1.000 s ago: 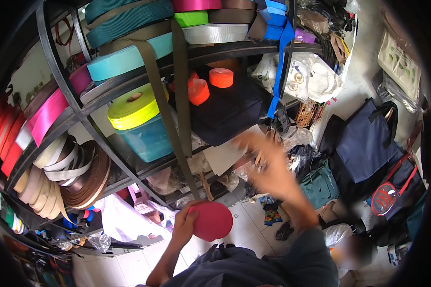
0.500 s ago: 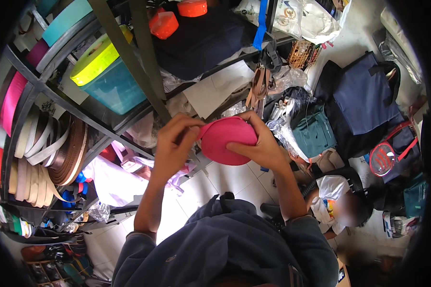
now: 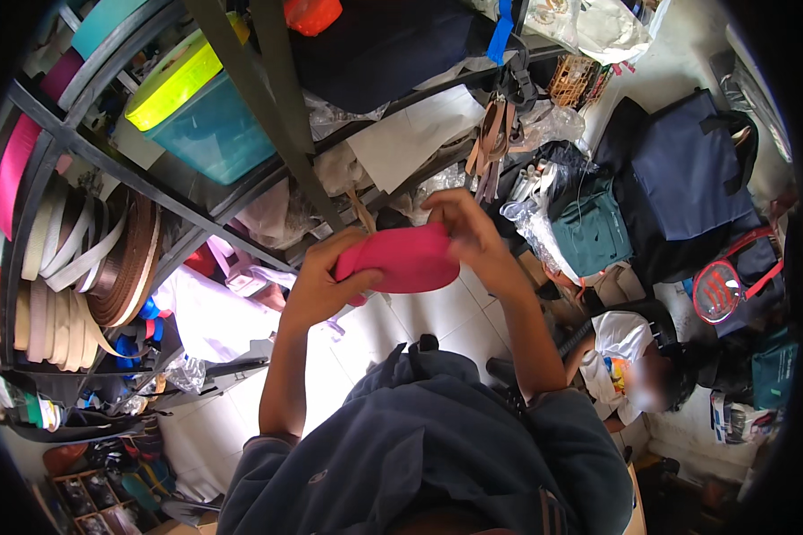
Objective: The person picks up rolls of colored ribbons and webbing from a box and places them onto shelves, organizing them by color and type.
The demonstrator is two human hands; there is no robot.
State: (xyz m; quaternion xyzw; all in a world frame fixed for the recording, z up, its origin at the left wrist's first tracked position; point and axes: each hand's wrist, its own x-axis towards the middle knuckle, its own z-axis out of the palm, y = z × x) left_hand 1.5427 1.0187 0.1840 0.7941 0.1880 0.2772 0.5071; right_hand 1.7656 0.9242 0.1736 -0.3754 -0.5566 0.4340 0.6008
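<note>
A roll of pink webbing point(image 3: 401, 260) is held in front of my chest, tilted so that its edge band shows broadside. My left hand point(image 3: 332, 278) grips its left end, the thumb lying along the front and the fingers behind. At the right end, my right hand point(image 3: 475, 234) has its fingers bent over the roll's edge. Its thumb is slightly blurred against the webbing. A short bit of pink shows below the left thumb; whether it is the loose end is unclear.
Metal shelving point(image 3: 152, 174) on the left carries brown webbing rolls point(image 3: 134, 259) and a teal bin point(image 3: 210, 129) with a yellow tape roll point(image 3: 174, 85) on top. Dark bags point(image 3: 691, 169) hang at the right. Below them sits another person point(image 3: 629, 357). White floor tiles point(image 3: 419, 312) lie beneath my hands.
The roll has tipped from showing its flat round face to showing its edge, and shifted slightly left. My left hand went from pinching the band to gripping the roll; my right hand moved to its right edge.
</note>
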